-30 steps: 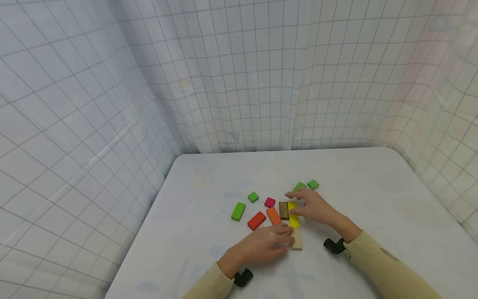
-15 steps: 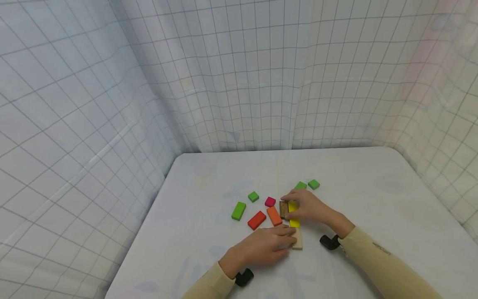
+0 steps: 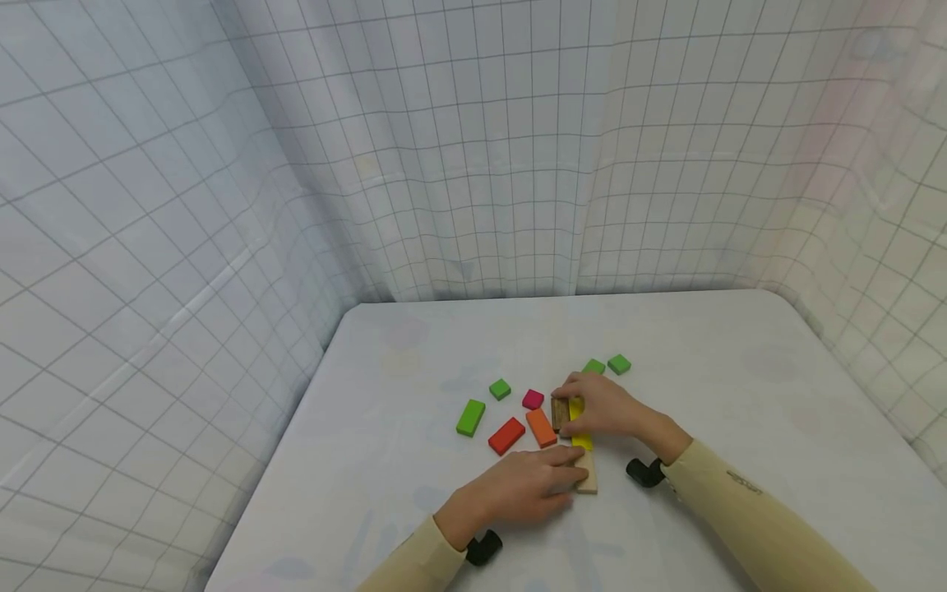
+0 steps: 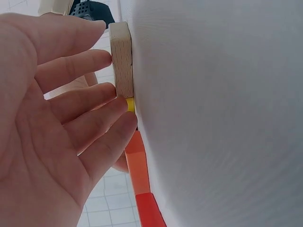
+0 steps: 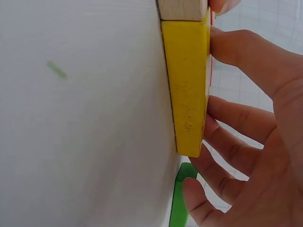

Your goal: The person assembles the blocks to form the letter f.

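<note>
My right hand [image 3: 608,404] reaches over the yellow block [image 3: 583,442], thumb and forefinger at the two ends of the dark brown block [image 3: 560,414], which they seem to pinch. The brown block lies along the yellow one's left side. End to end with the yellow block is a plain wooden block [image 3: 588,483]. Straight fingers of my left hand [image 3: 518,485] rest on or against that wooden block. In the left wrist view its fingertips meet the wooden block [image 4: 122,59]. From the right wrist, the yellow block [image 5: 187,85] hides the brown one.
Left of the hands lie an orange block [image 3: 542,427], a red block [image 3: 506,436], a pink block [image 3: 533,400] and two green blocks, one long [image 3: 470,418], one small. Two more green blocks lie beyond my right hand. Gridded white curtains surround the white table [image 3: 355,460].
My right hand has moved left, from over the yellow block to the dark brown block, with thumb and forefinger closing towards its ends. My left hand stays by the wooden block, fingers slightly further over it.
</note>
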A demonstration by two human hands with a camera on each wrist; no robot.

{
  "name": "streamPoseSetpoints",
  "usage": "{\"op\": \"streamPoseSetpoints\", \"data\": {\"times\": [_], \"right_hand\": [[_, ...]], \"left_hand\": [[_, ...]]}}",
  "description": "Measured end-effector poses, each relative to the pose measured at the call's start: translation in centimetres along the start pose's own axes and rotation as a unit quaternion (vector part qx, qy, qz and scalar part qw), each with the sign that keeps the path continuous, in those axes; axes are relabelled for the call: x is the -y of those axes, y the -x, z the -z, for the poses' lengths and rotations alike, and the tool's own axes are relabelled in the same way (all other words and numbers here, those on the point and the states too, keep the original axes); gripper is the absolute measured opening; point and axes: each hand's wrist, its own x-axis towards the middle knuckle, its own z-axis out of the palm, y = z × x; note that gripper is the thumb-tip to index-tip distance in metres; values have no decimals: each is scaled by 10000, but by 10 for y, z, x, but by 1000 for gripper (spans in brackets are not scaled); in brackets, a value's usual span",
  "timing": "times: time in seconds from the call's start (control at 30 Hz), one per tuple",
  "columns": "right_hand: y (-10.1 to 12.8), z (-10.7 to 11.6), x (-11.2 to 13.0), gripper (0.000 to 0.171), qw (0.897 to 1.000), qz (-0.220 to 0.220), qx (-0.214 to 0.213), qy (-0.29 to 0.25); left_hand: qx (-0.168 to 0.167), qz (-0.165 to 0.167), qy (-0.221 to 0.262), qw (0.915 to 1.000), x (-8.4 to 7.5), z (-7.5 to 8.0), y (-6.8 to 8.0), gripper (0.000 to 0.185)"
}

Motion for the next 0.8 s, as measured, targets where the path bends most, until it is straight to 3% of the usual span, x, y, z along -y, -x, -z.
{"op": "streamPoseSetpoints", "data": {"times": [0.27,0.47,0.8], "right_hand": [[-3,0,1,54,9998,-23,-46,168],[-4,2,-2,56,9997,-197,-115,-71],[-3,10,-7,56,9978,-232,-514,-351]], "left_hand": [[1,62,137,9999,0,1,-2,42],[20,65,103,9999,0,3,-3,41],[-215,-55,-281,9994,0,3,-13,41]]}}
